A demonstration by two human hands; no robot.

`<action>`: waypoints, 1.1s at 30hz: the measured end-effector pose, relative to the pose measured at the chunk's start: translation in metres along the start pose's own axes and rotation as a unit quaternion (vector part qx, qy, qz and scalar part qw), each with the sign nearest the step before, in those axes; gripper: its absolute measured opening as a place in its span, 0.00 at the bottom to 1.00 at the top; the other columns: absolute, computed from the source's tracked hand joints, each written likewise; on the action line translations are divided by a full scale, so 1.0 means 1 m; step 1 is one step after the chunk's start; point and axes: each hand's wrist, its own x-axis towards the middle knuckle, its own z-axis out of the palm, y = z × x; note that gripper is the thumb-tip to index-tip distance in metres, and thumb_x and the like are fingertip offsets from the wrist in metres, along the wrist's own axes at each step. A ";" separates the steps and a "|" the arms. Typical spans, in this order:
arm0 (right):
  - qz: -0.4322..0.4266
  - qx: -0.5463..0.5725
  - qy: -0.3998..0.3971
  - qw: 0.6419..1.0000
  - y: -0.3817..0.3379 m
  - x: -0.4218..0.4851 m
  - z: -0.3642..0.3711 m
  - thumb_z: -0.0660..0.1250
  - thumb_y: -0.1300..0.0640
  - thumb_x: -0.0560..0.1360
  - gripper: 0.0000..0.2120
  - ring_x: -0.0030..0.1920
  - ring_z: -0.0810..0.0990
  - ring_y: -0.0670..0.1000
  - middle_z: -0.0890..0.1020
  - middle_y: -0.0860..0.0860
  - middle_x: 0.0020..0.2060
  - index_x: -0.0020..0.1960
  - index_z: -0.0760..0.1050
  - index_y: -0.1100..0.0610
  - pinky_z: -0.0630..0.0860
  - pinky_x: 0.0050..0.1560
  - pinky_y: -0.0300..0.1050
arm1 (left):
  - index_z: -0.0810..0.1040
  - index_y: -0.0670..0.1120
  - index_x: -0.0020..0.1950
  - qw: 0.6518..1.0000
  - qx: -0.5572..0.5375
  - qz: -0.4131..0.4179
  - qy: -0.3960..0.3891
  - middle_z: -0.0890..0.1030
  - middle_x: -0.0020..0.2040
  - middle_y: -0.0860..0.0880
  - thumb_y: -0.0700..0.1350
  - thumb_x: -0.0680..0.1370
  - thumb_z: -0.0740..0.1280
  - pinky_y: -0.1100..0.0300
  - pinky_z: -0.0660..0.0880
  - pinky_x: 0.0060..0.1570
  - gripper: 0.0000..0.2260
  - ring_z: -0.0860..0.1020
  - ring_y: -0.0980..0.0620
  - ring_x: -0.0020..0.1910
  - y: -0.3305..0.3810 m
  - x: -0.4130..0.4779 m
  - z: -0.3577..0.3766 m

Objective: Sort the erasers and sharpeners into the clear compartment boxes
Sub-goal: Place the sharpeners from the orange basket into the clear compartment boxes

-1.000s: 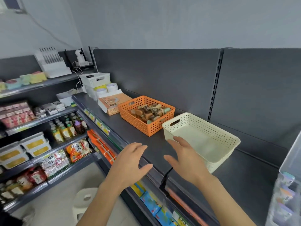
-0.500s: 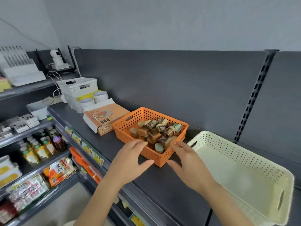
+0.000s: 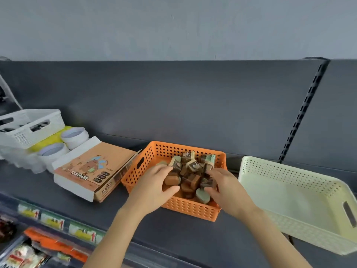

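An orange perforated basket (image 3: pixel 185 207) sits mid-shelf, filled with several small brown and pale-green erasers and sharpeners (image 3: pixel 193 165). Both my hands are inside it. My left hand (image 3: pixel 152 184) curls its fingers and thumb round a brown block (image 3: pixel 172 179) at the basket's left side. My right hand (image 3: pixel 226 186) closes thumb and fingers on a dark wrapped piece (image 3: pixel 206 181) near a pale-green one (image 3: pixel 201 196). My fingers hide part of each held piece.
A cream perforated basket (image 3: pixel 251 161) stands just right of the orange one. To the left lie an orange printed carton (image 3: pixel 90 169), two white round tubs (image 3: pixel 74 135) and a white basket (image 3: pixel 29 128). Price labels (image 3: pixel 52 222) line the shelf's front edge.
My view has shifted left and closer to the orange basket. Both hands moved from its front rim into the pile and closed on pieces.
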 end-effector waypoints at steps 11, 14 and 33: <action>0.045 -0.056 -0.005 0.997 0.003 0.018 0.011 0.66 0.55 0.76 0.23 0.61 0.72 0.51 0.75 0.50 0.59 0.70 0.67 0.52 0.73 0.58 0.40 | 0.64 0.56 0.74 0.996 0.001 0.037 -0.084 0.63 0.74 0.57 0.44 0.77 0.67 0.60 0.65 0.66 0.27 0.64 0.57 0.70 -0.018 0.047 0.010; 0.040 -0.066 -0.006 0.997 0.008 0.024 0.015 0.65 0.54 0.75 0.24 0.61 0.72 0.51 0.75 0.50 0.59 0.70 0.66 0.51 0.73 0.60 0.42 | 0.63 0.56 0.74 0.994 0.012 0.048 -0.101 0.62 0.74 0.57 0.43 0.77 0.68 0.59 0.64 0.68 0.28 0.63 0.56 0.72 -0.019 0.056 0.012; 0.074 0.086 0.119 0.986 -0.002 0.012 0.001 0.68 0.59 0.71 0.21 0.50 0.74 0.44 0.69 0.43 0.54 0.64 0.74 0.53 0.73 0.51 0.31 | 0.73 0.62 0.65 0.989 -0.085 0.101 -0.066 0.62 0.69 0.62 0.48 0.77 0.67 0.62 0.68 0.62 0.18 0.66 0.63 0.60 -0.007 0.066 0.009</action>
